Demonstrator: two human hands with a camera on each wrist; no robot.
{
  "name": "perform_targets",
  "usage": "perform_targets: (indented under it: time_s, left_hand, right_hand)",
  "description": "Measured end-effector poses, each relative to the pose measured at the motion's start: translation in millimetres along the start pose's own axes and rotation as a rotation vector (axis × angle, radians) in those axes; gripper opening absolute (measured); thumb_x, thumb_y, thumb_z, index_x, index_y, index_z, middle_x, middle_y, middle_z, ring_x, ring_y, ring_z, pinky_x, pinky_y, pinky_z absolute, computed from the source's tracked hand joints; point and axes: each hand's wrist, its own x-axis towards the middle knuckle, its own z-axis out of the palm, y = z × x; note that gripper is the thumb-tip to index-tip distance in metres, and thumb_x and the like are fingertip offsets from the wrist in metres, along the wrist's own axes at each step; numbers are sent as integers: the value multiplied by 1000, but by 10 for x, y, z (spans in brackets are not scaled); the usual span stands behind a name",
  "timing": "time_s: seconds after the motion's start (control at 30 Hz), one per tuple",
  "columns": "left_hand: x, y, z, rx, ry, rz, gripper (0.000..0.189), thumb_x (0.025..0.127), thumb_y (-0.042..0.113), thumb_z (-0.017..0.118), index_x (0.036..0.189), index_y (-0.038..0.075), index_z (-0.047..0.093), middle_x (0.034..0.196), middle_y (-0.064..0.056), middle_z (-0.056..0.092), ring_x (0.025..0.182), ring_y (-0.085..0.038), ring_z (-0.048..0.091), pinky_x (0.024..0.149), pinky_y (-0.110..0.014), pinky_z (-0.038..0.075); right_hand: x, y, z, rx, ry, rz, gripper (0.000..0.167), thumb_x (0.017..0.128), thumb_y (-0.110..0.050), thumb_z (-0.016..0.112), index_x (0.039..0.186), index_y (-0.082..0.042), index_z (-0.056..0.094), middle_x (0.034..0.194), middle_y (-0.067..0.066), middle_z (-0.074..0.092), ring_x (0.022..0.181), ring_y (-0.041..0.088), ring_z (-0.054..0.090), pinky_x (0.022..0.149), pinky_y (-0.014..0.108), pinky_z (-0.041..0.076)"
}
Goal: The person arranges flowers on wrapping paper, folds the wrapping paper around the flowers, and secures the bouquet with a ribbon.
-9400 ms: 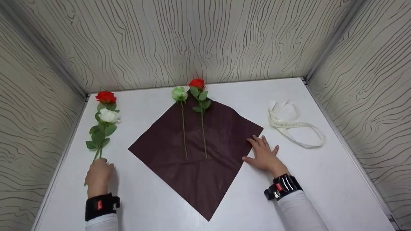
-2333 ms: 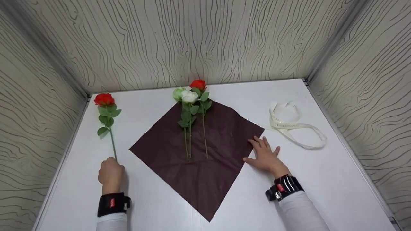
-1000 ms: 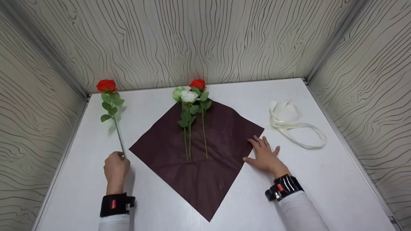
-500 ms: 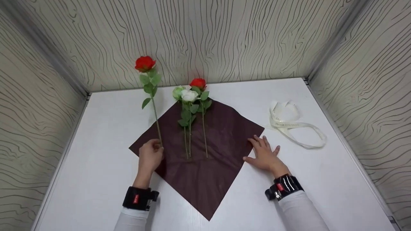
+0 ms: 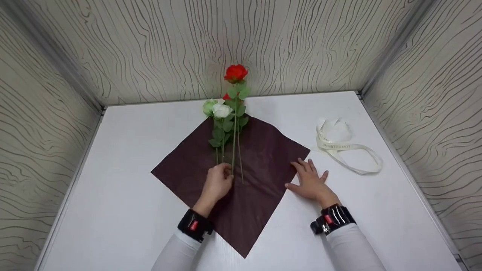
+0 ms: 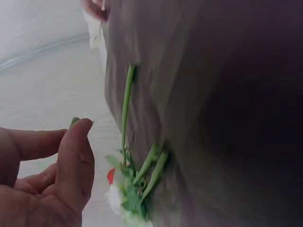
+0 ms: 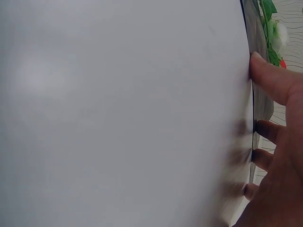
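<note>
My left hand (image 5: 218, 183) pinches the lower stem of a red rose (image 5: 236, 73), holding it above the dark wrapping paper (image 5: 260, 218). In the left wrist view, thumb and finger of that hand (image 6: 61, 170) meet on the stem's end. On the paper lie a green rose (image 5: 209, 108), a white rose (image 5: 222, 111) and a second red rose (image 5: 227, 96), partly hidden behind the held one. With fingers spread, my right hand (image 5: 310, 182) rests on the paper's right edge; the right wrist view shows its fingertips along that edge.
A loosely looped cream ribbon (image 5: 348, 146) with printed lettering lies on the white table (image 5: 113, 195), right of the paper. Wood-grain patterned panels (image 5: 286, 45) stand around the back and both sides.
My left hand has carried the red rose from the table's left side rightward over the paper. Earlier, the white rose was added to the paper. My right hand has stayed put.
</note>
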Motion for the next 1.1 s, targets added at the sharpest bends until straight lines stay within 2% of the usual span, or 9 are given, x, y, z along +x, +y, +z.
perform_targets:
  time_s: [0.23, 0.47, 0.63, 0.83, 0.9, 0.97, 1.03, 1.1]
  left_hand:
    - [13, 1, 182, 38, -54, -47, 20, 81, 7, 58, 100, 5, 63, 82, -1, 59, 74, -15, 57, 63, -31, 46]
    - [99, -50, 244, 74, -57, -94, 18, 79, 5, 55, 96, 5, 63, 75, 1, 56, 66, -13, 54, 58, -29, 44]
    - [141, -72, 283, 50, -94, -135, 17, 81, 4, 52, 96, 5, 62, 70, 1, 54, 56, -12, 50, 50, -26, 40]
    - [160, -96, 331, 42, -111, -168, 22, 81, 4, 52, 101, 6, 62, 72, 1, 56, 57, -12, 52, 51, -26, 42]
    - [175, -102, 342, 43, -106, -172, 17, 80, 4, 52, 93, 7, 62, 66, 2, 53, 53, -12, 49, 49, -26, 40]
    - [195, -103, 347, 45, -99, -180, 10, 78, 2, 51, 78, 9, 59, 58, 4, 45, 47, -11, 43, 44, -25, 35]
    - [215, -102, 351, 46, -92, -188, 16, 76, 1, 50, 64, 11, 49, 51, 4, 36, 42, -11, 35, 40, -25, 29]
    - [229, -100, 351, 55, -95, -204, 24, 75, 0, 49, 58, 13, 39, 49, 4, 28, 40, -12, 29, 39, -25, 25]
  right_hand:
    - [3, 6, 2, -5, -4, -1, 78, 74, -60, 57, 137, -21, 32, 144, 8, 19, 131, 37, 3, 80, 74, -4]
    - [8, 11, 8, -1, -3, 2, 79, 73, -60, 57, 137, -21, 32, 144, 8, 19, 131, 37, 2, 81, 74, -4]
    - [8, 7, 10, -13, -11, 13, 79, 74, -61, 56, 137, -20, 31, 144, 7, 18, 131, 36, 2, 82, 74, -3]
    - [5, 7, 9, -7, -10, 11, 79, 73, -61, 56, 137, -21, 31, 144, 6, 18, 131, 36, 2, 81, 74, -3]
    - [4, 11, 9, -3, -4, 9, 79, 73, -61, 56, 137, -22, 31, 144, 6, 18, 131, 36, 2, 81, 74, -3]
    - [5, 21, 13, -4, 0, 7, 79, 73, -62, 56, 137, -22, 31, 144, 6, 18, 131, 36, 3, 81, 74, -3]
    - [7, 28, 19, -6, 1, 4, 80, 72, -63, 55, 137, -22, 31, 144, 6, 18, 131, 36, 3, 81, 74, -3]
    - [7, 31, 23, -3, -4, 3, 81, 72, -63, 55, 137, -21, 31, 144, 6, 18, 131, 36, 3, 80, 74, -4]
